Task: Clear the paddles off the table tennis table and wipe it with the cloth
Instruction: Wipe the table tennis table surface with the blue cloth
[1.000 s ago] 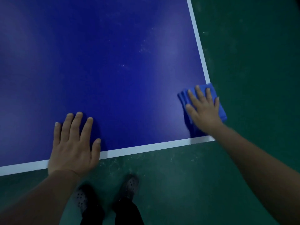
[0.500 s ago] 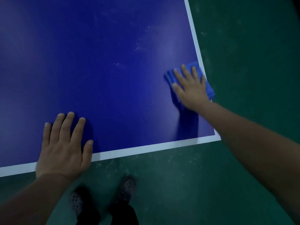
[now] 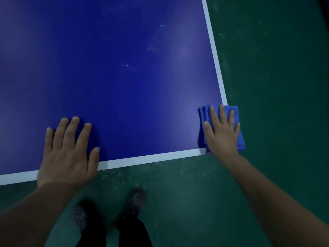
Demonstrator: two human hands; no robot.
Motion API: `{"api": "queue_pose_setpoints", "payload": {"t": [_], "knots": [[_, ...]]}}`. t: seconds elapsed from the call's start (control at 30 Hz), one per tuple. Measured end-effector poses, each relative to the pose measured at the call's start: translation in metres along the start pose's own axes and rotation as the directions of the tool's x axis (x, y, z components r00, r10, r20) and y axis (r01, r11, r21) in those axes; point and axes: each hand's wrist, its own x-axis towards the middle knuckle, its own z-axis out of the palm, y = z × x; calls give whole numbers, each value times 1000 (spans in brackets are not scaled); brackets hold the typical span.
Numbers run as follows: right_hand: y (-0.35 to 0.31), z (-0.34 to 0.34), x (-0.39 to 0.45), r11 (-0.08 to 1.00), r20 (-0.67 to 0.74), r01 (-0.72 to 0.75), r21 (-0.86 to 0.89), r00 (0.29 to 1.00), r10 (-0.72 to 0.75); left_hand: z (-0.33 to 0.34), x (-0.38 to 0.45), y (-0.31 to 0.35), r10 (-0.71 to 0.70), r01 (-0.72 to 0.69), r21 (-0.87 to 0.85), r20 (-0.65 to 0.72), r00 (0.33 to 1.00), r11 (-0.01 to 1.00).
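The blue table tennis table (image 3: 124, 86) with its white edge line fills the upper left of the head view. A folded blue cloth (image 3: 239, 138) lies on the table's near right corner and hangs slightly past the right edge. My right hand (image 3: 221, 132) presses flat on the cloth with straight, spread fingers. My left hand (image 3: 68, 154) rests flat on the table by the near edge, fingers straight. No paddles are in view.
Small pale specks (image 3: 151, 48) mark the table surface toward the far right. The green floor (image 3: 276, 77) lies to the right of the table and below it. My two dark shoes (image 3: 135, 200) stand just short of the near edge.
My right hand slid the cloth away along the right edge, then back to the near right corner. My left hand stayed flat on the table.
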Motion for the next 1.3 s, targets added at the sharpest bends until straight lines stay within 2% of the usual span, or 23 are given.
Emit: {"api": "queue_pose_setpoints", "payload": {"t": [0.07,0.1,0.17,0.23,0.27,0.33,0.4,0.47,0.53,0.6,0.67,0.77,0.87,1.1,1.2,1.23,1.3], "knots": [[-38,4,13,985,-42,-166,46,985,168,4,0,-3,5,-5,8,-3,1000,1000],[-60,10,9,988,-57,-152,32,986,154,6,1,-4,8,-8,9,-10,1000,1000],[-101,24,-22,995,-93,91,-28,991,-93,11,1,-7,14,-14,3,-24,1000,1000],[-118,36,-63,921,-46,383,-65,921,-387,17,2,-10,17,-17,-7,-32,999,1000],[-110,38,-73,897,-34,437,-68,898,-440,19,2,-11,18,-19,-14,-31,999,1000],[-73,31,-64,937,-41,342,-67,938,-345,21,2,-11,15,-16,-14,-22,1000,1000],[-31,19,-41,992,-27,104,-69,994,-106,19,2,-9,7,-7,3,-9,1000,1000],[-9,9,-20,994,0,-113,-1,994,113,12,3,-6,4,-4,8,6,1000,1000],[-20,6,-11,982,-17,-184,40,983,185,3,3,-1,4,-5,9,32,999,1000],[-50,9,-7,994,-20,-101,40,995,102,-5,2,5,-6,6,2,51,999,1000],[-93,14,-6,996,-14,85,-17,996,-85,-12,2,9,-17,16,8,65,998,1000],[-168,21,-4,949,-16,312,-49,950,-313,-18,2,13,-24,23,19,94,995,1000],[-233,26,-1,907,-15,420,-20,907,-420,-20,2,12,-24,24,7,100,995,1000],[-337,35,-1,889,-53,452,70,892,-449,-16,1,5,-17,18,-8,117,993,1000],[-351,30,35,866,-58,498,57,867,-495,-14,1,4,-10,12,-9,133,991,1000],[-342,25,60,884,-65,467,32,883,-465,-14,2,4,-10,11,-5,145,989,1000],[-302,10,123,955,-107,296,-6,950,-295,-14,2,4,-16,17,-5,165,986,1000]]}}
